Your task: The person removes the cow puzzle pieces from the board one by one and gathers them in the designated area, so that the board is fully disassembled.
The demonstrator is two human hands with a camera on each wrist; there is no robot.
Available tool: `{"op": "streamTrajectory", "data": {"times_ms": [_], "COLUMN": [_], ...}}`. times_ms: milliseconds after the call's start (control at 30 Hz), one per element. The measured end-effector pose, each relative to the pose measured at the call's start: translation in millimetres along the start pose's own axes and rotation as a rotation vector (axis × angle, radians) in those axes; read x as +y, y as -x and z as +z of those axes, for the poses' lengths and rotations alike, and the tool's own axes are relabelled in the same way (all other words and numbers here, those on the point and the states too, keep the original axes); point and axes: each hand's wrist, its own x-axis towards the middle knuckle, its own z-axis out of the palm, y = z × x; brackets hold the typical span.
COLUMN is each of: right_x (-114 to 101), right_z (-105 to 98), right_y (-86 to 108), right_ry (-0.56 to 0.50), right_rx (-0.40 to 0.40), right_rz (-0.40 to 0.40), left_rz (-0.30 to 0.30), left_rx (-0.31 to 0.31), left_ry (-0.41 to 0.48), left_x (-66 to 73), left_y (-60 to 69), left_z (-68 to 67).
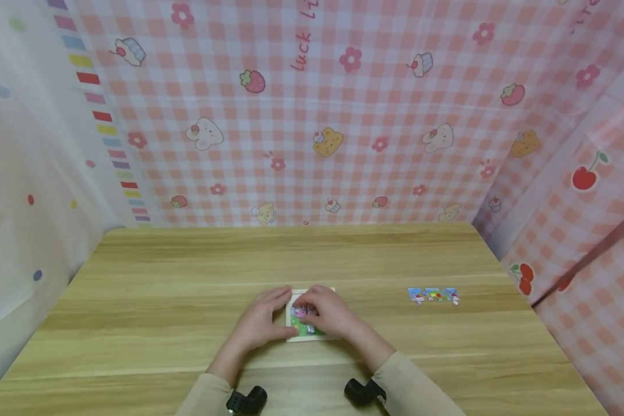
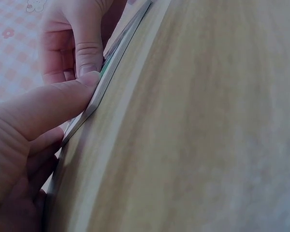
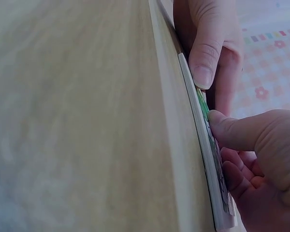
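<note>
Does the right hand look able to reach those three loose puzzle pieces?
Probably yes: nothing visible stands between the right hand and the puzzle pieces, though it is busy at the framed puzzle.

A pale-rimmed puzzle (image 1: 305, 330), partly green, lies flat on the table (image 1: 156, 312)

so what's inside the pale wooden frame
Green-and-pink printed puzzle artwork shows inside the pale rectangular wooden frame; the right hand covers the upper right, which can't be seen.
</note>
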Motion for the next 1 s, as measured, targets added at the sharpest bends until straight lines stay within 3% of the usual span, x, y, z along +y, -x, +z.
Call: {"op": "streamTrajectory", "data": {"times_ms": [600, 1000], "right_x": [2, 2], "right_z": [5, 11], "right_y": [-0.2, -1.5], "right_ry": [-0.024, -0.077], "right_rx": [0.050, 0.122], "right_rz": [0.019, -0.027], "left_rz": [0.009, 0.013], "left_rx": [-0.014, -0.012], "left_ry": [-0.002, -0.005], "left_x": [-0.7, 0.7], "left_y": [-0.4, 0.4], "left_z": [-1.0, -2.2]}}
